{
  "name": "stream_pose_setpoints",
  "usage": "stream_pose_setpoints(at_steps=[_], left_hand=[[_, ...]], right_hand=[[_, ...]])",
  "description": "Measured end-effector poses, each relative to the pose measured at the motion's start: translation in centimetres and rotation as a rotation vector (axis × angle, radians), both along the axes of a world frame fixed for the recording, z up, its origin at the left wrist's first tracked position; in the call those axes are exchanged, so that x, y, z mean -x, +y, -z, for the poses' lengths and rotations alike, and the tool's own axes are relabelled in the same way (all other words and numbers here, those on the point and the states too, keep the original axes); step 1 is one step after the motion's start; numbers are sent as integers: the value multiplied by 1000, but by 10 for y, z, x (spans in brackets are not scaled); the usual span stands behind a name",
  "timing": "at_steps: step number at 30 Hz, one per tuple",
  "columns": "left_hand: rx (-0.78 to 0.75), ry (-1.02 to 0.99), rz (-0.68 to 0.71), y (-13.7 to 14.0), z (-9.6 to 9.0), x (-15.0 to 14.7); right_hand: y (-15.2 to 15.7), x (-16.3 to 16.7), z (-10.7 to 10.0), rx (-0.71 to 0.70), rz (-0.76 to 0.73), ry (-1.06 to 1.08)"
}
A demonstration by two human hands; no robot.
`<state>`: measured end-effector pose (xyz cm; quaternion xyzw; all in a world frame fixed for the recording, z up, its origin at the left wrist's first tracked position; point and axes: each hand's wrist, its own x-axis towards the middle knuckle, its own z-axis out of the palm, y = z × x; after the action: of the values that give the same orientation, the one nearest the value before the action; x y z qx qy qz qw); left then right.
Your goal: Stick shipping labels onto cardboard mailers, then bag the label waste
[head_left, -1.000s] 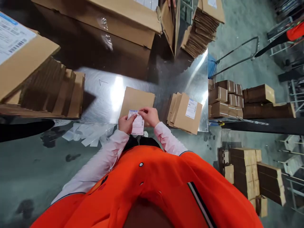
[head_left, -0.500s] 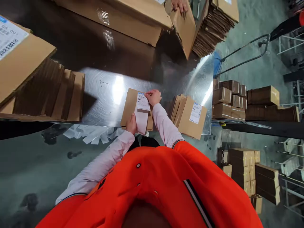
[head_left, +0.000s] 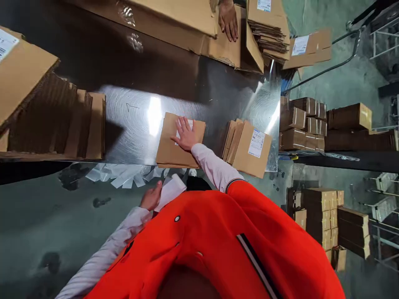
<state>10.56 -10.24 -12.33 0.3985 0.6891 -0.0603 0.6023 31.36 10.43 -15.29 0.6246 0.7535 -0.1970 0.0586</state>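
My right hand lies flat with spread fingers on a white shipping label, mostly covered by the hand. Under it, a small stack of flat cardboard pieces sits at the near edge of the metal table. Below that edge, close to my body, my left hand is closed on a white strip of label backing paper. To the right of the stack, fanned cardboard pieces carry another printed label on top.
Tall piles of flattened cardboard stand at the left. Across the table, a co-worker's hand rests on a large carton. Discarded white strips lie on the floor below the edge. Bundled boxes and a trolley handle are at the right.
My left hand has drawn the paper strip off the stack toward my body. My right hand has gone from pinching the label to lying flat on it. The co-worker's cardboard has shifted.
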Motion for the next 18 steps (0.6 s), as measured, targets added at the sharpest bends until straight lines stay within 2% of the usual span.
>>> stream_pose_setpoints(at_steps=[2, 3, 5, 7, 8, 10, 14, 18], left_hand=[[-114, 56, 7, 24, -1, 5], [-177, 89, 3, 41, -1, 5], [-305, 158, 27, 81, -3, -1], [-370, 232, 117, 121, -4, -13], [-370, 261, 179, 138, -5, -19], [-326, 286, 292, 164, -6, -31], [-264, 298, 372, 181, -11, -38], [-347, 364, 377, 170, -33, -29]], right_hand=[[-10, 2, -2, 29, -58, 30], [-15, 0, -7, 21, -26, 43], [-28, -8, -18, -17, 156, 37], [-46, -17, -30, -7, 432, -14], [-56, -20, -34, 21, 552, -39], [-75, -23, -37, 88, 665, -53], [-93, -15, -32, 136, 683, 21], [-90, -10, -46, 34, 693, 217]])
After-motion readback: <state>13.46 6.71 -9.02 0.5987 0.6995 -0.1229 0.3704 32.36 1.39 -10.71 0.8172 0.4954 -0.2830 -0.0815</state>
